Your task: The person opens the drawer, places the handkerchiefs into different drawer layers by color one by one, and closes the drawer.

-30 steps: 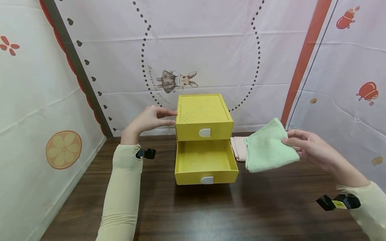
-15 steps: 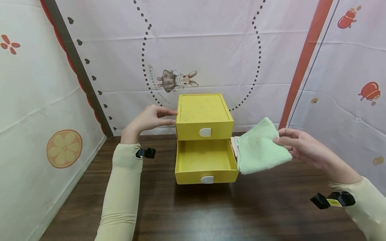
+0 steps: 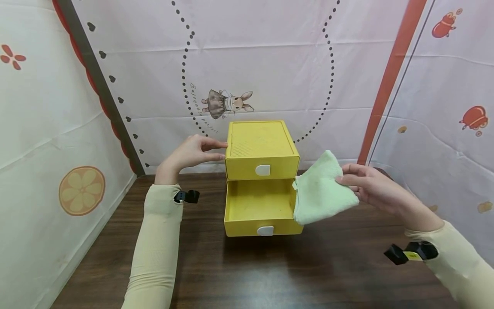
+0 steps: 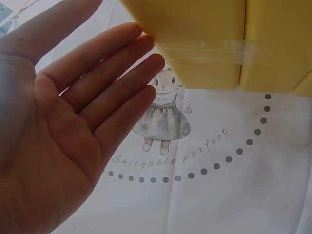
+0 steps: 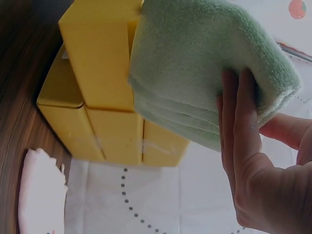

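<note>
A yellow drawer cabinet (image 3: 259, 143) stands on the dark wooden table, its lower drawer (image 3: 247, 227) pulled out with nothing seen inside. My left hand (image 3: 189, 152) touches the cabinet's left side with its fingertips; in the left wrist view its fingers (image 4: 122, 78) are nearly straight. A folded pale green towel (image 3: 320, 191) is pinched between the thumb and fingers of my right hand (image 3: 376, 186). The towel's left edge overlaps the drawer's right wall in the head view. The right wrist view has the towel (image 5: 185, 53) beside the pulled-out drawer (image 5: 100, 58).
A folded pink cloth (image 5: 41, 195) lies on the table right of the cabinet; the green towel hides it in the head view. Printed fabric (image 3: 266, 64) hangs behind the cabinet and along both sides. Dark table surface (image 3: 239, 274) extends in front of the cabinet.
My right hand has moved left with the green towel, from over the pink cloth to the drawer's right edge, covering the pink cloth from view. The left hand stays in place.
</note>
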Action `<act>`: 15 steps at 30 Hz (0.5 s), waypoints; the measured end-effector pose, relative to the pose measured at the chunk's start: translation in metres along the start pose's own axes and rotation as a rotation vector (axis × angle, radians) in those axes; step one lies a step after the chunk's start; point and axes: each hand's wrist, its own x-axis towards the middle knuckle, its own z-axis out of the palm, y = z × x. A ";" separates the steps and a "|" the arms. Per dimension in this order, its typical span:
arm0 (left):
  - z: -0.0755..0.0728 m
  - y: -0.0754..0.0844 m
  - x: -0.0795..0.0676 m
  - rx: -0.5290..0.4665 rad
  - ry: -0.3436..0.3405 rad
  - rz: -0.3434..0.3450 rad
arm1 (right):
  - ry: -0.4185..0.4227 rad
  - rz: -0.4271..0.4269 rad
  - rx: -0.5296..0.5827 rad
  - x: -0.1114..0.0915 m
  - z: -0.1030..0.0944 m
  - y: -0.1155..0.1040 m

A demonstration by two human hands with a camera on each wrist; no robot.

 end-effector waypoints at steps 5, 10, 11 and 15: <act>0.000 0.000 0.000 0.000 0.001 0.002 | -0.017 -0.019 -0.006 0.004 0.009 -0.005; 0.000 -0.001 0.000 0.000 0.001 0.006 | -0.081 -0.063 0.027 0.010 0.017 -0.008; 0.000 -0.001 0.000 -0.003 0.000 0.007 | -0.093 -0.068 0.039 0.012 0.019 -0.009; 0.000 -0.001 0.000 -0.011 -0.003 0.007 | -0.117 -0.063 0.055 0.019 0.026 -0.008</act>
